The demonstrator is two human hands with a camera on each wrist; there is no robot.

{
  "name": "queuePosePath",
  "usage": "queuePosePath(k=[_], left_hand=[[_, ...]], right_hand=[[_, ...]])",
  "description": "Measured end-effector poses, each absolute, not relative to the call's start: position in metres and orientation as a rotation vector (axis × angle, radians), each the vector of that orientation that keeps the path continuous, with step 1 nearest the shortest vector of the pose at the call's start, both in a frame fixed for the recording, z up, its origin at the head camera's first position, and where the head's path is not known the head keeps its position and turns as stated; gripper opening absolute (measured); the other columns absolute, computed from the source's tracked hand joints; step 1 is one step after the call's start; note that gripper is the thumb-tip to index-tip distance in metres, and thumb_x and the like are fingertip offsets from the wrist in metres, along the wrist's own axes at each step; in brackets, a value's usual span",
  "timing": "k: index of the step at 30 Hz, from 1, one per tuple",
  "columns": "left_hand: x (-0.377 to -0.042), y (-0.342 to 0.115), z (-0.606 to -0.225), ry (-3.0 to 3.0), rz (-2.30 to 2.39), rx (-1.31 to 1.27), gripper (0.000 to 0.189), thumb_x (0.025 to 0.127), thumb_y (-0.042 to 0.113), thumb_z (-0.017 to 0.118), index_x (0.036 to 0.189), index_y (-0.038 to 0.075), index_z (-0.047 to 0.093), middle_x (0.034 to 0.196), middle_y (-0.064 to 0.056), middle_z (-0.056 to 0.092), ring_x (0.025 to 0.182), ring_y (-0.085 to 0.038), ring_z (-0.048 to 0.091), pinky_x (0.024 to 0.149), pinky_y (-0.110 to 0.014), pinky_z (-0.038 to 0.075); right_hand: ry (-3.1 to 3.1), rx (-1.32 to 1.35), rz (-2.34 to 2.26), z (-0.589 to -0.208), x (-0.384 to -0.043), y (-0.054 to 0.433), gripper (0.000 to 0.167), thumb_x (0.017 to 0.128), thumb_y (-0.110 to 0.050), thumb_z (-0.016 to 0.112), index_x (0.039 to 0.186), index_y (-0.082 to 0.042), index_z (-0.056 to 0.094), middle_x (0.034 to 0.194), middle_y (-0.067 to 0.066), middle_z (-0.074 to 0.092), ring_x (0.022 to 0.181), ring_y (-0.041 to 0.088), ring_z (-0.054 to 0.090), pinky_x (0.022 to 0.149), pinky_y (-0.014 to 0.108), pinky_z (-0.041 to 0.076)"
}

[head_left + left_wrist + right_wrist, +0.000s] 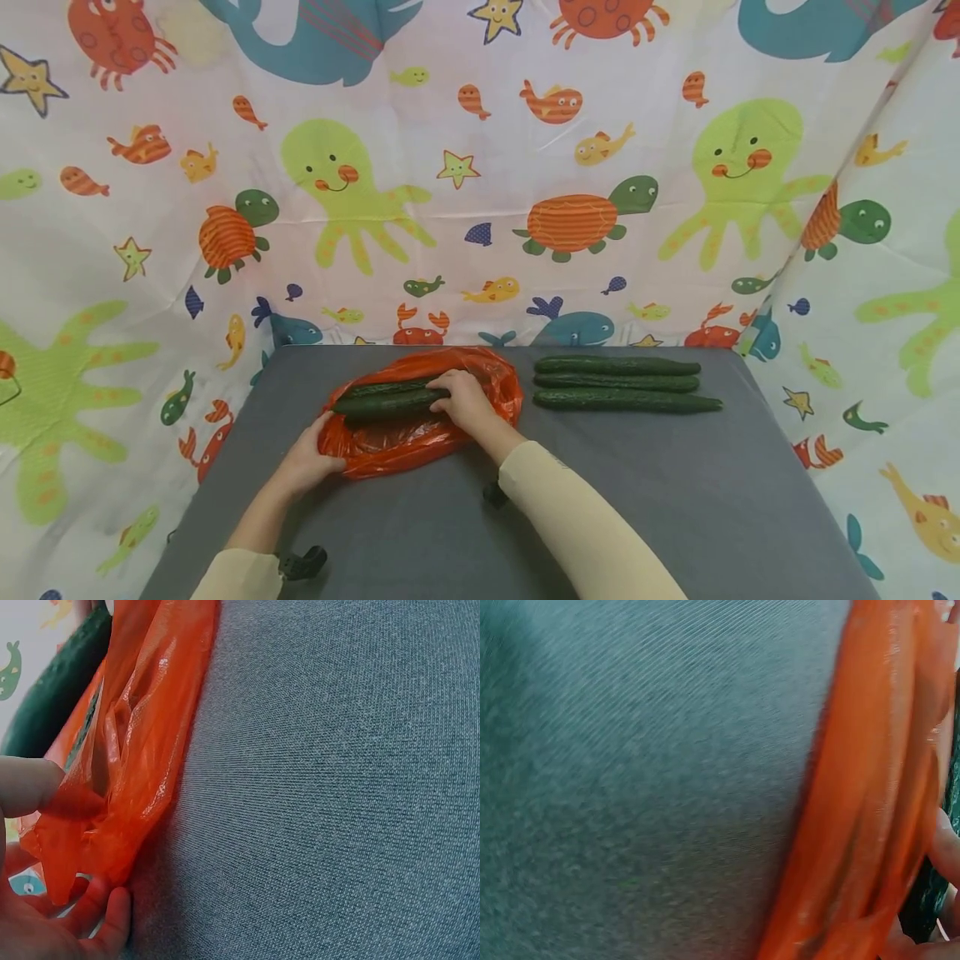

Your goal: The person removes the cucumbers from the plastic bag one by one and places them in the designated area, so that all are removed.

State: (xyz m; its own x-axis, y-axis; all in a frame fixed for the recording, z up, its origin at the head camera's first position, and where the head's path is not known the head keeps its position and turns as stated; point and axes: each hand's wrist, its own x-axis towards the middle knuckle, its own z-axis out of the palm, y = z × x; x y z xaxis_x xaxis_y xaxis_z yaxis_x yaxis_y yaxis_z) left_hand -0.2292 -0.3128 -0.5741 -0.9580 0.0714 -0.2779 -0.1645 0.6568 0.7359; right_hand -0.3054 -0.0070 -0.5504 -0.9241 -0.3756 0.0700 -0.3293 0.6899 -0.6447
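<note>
An orange plastic bag (408,454) lies spread open left of the table's middle. At its left edge my left hand (306,457) holds the plastic; in the left wrist view the thumb and fingers are on either side of the orange film (112,840). My right hand (467,406) reaches over the bag and grips the right end of a dark green cucumber (386,406). Just behind it, another cucumber (386,388) lies within the bag's rim. In the right wrist view, fingers (946,851) show at the right edge against the cucumber (924,900), partly hidden by the bag.
Three long cucumbers (626,400) lie side by side at the back right of the grey table (660,483). A curtain (480,300) printed with sea animals stands behind and on both sides. Dark straps (303,564) sit at the wrists.
</note>
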Motion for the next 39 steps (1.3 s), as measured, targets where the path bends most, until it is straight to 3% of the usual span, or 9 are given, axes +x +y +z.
queuePosePath(k=[4,8,11,23,26,29,33,36,39], left_hand=[[-0.229,-0.312,-0.574,2.593,1.223,-0.063,0.105,0.077,0.014,0.078,0.16,0.003,0.015,0.157,-0.031,0.027,0.135,-0.046,0.038,0.106,-0.059,0.039],[-0.228,-0.311,-0.573,2.579,1.332,-0.007,0.092,0.076,0.007,0.077,0.154,0.0,0.029,0.138,-0.025,0.052,0.113,-0.034,0.057,0.09,-0.043,0.05],[-0.229,-0.31,-0.576,2.561,1.397,0.032,0.079,0.075,0.001,0.075,0.146,0.001,0.04,0.122,-0.019,0.063,0.096,-0.025,0.061,0.078,-0.035,0.052],[-0.23,-0.31,-0.576,2.535,1.445,0.066,0.065,0.074,-0.004,0.072,0.136,0.001,0.052,0.114,-0.018,0.067,0.088,-0.024,0.06,0.072,-0.033,0.052],[-0.23,-0.309,-0.574,2.564,1.393,0.037,0.072,0.074,-0.001,0.074,0.141,0.003,0.048,0.12,-0.018,0.064,0.092,-0.025,0.06,0.075,-0.034,0.051],[-0.229,-0.308,-0.571,2.593,1.311,-0.013,0.088,0.076,0.005,0.077,0.153,0.007,0.035,0.135,-0.02,0.056,0.106,-0.029,0.059,0.085,-0.039,0.051],[-0.228,-0.309,-0.569,2.568,1.238,-0.061,0.102,0.078,0.011,0.077,0.161,0.011,0.018,0.156,-0.027,0.033,0.13,-0.043,0.046,0.104,-0.059,0.043],[-0.228,-0.309,-0.57,2.548,1.214,-0.083,0.104,0.08,0.014,0.077,0.162,0.013,0.015,0.16,-0.031,0.02,0.137,-0.05,0.034,0.109,-0.07,0.033],[-0.228,-0.309,-0.572,2.562,1.19,-0.083,0.103,0.079,0.014,0.077,0.162,0.013,0.015,0.16,-0.031,0.019,0.137,-0.051,0.032,0.109,-0.072,0.031]], right_hand=[[2.797,-0.588,-1.074,-0.539,-0.299,-0.011,0.041,0.085,-0.019,0.079,0.126,-0.017,0.073,0.127,0.004,0.067,0.122,0.026,0.058,0.104,0.041,0.049],[2.763,-0.611,-1.115,-0.524,-0.288,-0.021,0.041,0.085,-0.018,0.079,0.126,-0.019,0.073,0.127,0.003,0.067,0.123,0.026,0.058,0.105,0.041,0.048],[2.738,-0.62,-1.157,-0.514,-0.279,-0.03,0.041,0.085,-0.017,0.079,0.126,-0.02,0.073,0.128,0.003,0.067,0.123,0.026,0.058,0.103,0.039,0.05],[2.728,-0.644,-1.187,-0.477,-0.261,-0.037,0.043,0.087,-0.018,0.078,0.129,-0.023,0.071,0.13,0.003,0.064,0.117,0.023,0.061,0.092,0.03,0.055],[2.737,-0.626,-1.185,-0.472,-0.261,-0.032,0.043,0.088,-0.018,0.077,0.13,-0.023,0.071,0.131,0.003,0.064,0.12,0.024,0.059,0.094,0.031,0.055],[2.763,-0.616,-1.188,-0.471,-0.262,-0.025,0.043,0.088,-0.018,0.077,0.13,-0.023,0.07,0.131,0.003,0.064,0.125,0.024,0.056,0.095,0.032,0.054],[2.794,-0.621,-1.213,-0.474,-0.265,-0.011,0.042,0.087,-0.019,0.078,0.129,-0.022,0.071,0.129,0.004,0.065,0.122,0.024,0.059,0.095,0.034,0.055],[2.817,-0.613,-1.205,-0.475,-0.267,0.0,0.042,0.087,-0.021,0.078,0.129,-0.022,0.071,0.127,0.004,0.066,0.12,0.025,0.06,0.098,0.036,0.053],[2.814,-0.586,-1.21,-0.473,-0.268,0.011,0.043,0.087,-0.021,0.078,0.129,-0.021,0.071,0.127,0.005,0.066,0.122,0.026,0.059,0.099,0.039,0.053]])
